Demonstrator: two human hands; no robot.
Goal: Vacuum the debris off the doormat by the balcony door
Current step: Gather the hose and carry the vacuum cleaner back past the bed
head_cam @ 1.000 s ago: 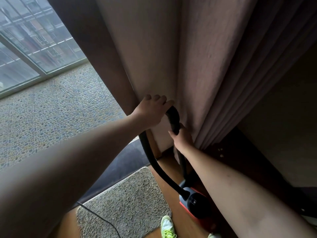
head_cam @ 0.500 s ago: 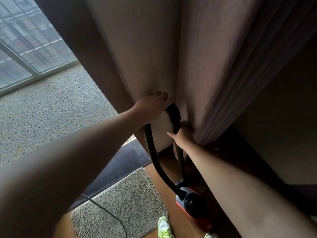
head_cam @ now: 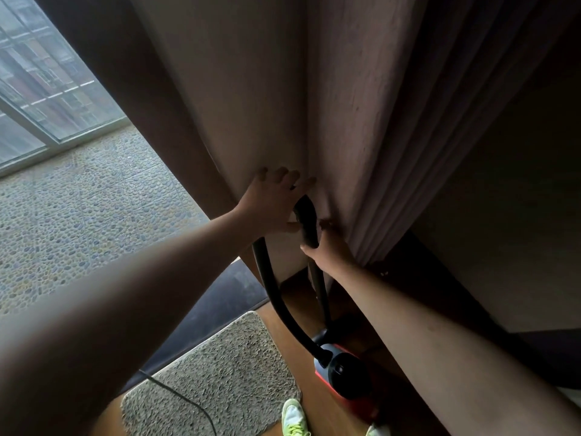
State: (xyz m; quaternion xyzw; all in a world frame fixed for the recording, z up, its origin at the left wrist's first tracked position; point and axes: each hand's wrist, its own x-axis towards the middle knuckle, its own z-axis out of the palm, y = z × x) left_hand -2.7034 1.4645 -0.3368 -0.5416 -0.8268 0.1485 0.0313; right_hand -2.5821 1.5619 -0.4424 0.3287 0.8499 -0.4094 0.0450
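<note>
1. Left hand (head_cam: 270,201), centre of frame: fingers spread and fairly straight, laid against the curtain (head_cam: 339,105) above the top of the vacuum handle (head_cam: 306,220); thumb beside the handle. They are curled round nothing.
2. Right hand (head_cam: 328,248), just below and right of the left: it grips the black vacuum handle, fingers curled round it, partly hidden by curtain folds.
3. Vacuum hose (head_cam: 276,297): black, curves down from the handle to the vacuum cleaner body (head_cam: 341,371), grey and red, on the wooden floor (head_cam: 317,394) at lower centre-right.
4. Doormat (head_cam: 220,379): beige, coarse pile, lower centre, lying flat beside the dark door threshold (head_cam: 217,305). A thin black power cord (head_cam: 185,401) crosses its lower left part. Debris cannot be made out.
5. Shoe (head_cam: 294,418): white with yellow-green laces, bottom edge, just beside the doormat's corner.
6. Pebbled balcony floor (head_cam: 88,215), left; glass railing (head_cam: 47,89), upper left.
7. No containers seen.
</note>
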